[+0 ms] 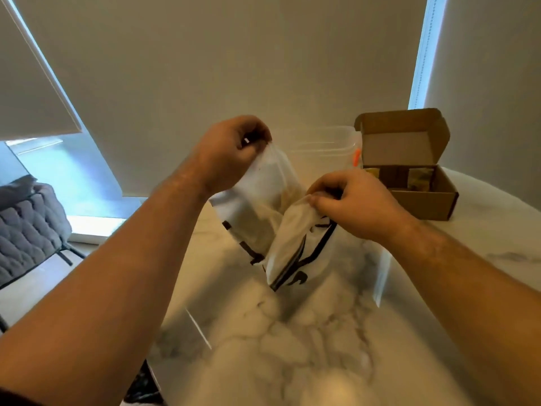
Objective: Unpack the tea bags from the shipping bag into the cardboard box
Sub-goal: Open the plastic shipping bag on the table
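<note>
The head view is the only one there is, and everything in it can be placed from the cardboard box (424, 202). It stands open on the marble table (292, 361) with its lid flap tipped up and back. A couple of yellowish packets (419, 177), tea bags by the look of them, stand inside against its far wall.

Left of the box and nearer the person, both hands are raised above the table with the shipping bag (265, 197) hanging between them. The left hand (234, 153) is the farther from the box and the higher of the two, and it pinches one lip of the bag's top edge with curled fingers. The right hand (358, 197), lower and just left of the box's near corner, pinches the other lip the same way.

The bag is pale, filmy plastic with black markings. Its long axis runs roughly top to bottom, with the mouth up at the fingers and the bottom end close to the table; whether it touches I cannot tell. Something brownish shows dimly through the film, but I can't make out separate tea bags.

I'd judge the mouth is being pulled apart. The box lies to the right of the hands and a little beyond them. That makes the right hand the nearer one for carrying anything across, while the left could hold the bag. Behind the box's left side stands a clear plastic tub (322, 142).
</note>
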A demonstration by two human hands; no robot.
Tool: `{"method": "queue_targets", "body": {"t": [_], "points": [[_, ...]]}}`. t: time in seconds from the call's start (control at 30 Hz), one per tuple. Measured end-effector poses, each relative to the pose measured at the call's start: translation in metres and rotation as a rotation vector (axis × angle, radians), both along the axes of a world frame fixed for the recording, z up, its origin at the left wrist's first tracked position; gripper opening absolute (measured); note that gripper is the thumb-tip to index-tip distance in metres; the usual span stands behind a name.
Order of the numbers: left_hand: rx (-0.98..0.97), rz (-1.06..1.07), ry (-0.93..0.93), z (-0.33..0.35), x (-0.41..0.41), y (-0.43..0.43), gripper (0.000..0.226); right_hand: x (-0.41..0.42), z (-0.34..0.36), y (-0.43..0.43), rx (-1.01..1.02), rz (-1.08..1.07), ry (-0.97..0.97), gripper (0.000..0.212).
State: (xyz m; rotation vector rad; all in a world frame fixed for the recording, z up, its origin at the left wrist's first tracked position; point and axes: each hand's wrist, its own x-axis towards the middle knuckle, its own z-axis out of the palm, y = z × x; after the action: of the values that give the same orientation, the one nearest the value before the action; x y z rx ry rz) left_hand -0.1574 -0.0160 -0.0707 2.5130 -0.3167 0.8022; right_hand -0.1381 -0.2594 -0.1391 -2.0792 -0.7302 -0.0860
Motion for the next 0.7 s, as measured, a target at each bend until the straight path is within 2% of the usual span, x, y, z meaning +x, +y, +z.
{"method": "queue_targets", "body": {"t": [0.17,0.37,0.43,0.5,0.57,0.6,0.7], "points": [[-0.032,-0.004,-0.03,0.001,0.0,-0.001,0.022,-0.008,0.005,-0.005,0.083,-0.002,-0.08,0.011],[-0.188,-0.065,-0.148,0.009,-0.012,-0.007,0.02,-0.013,0.0,-0.015,0.216,0.006,-0.215,0.007],[-0.042,0.064,0.002,0.003,-0.006,-0.001,0.02,-0.012,-0.003,-0.015,0.204,0.021,-0.219,0.007],[0.159,0.195,0.264,-0.013,0.001,0.011,0.021,-0.009,-0.006,-0.013,0.196,0.026,-0.219,0.005],[0.234,0.305,0.401,-0.032,0.001,0.02,0.023,-0.01,-0.01,-0.007,0.106,0.036,-0.212,0.006],[0.224,0.347,0.361,-0.042,-0.003,0.021,0.024,-0.01,-0.015,-0.003,0.054,0.02,-0.217,0.007],[0.163,0.332,-0.049,-0.064,-0.025,0.006,0.019,-0.01,-0.028,-0.005,0.122,-0.116,-0.207,0.016]]}}
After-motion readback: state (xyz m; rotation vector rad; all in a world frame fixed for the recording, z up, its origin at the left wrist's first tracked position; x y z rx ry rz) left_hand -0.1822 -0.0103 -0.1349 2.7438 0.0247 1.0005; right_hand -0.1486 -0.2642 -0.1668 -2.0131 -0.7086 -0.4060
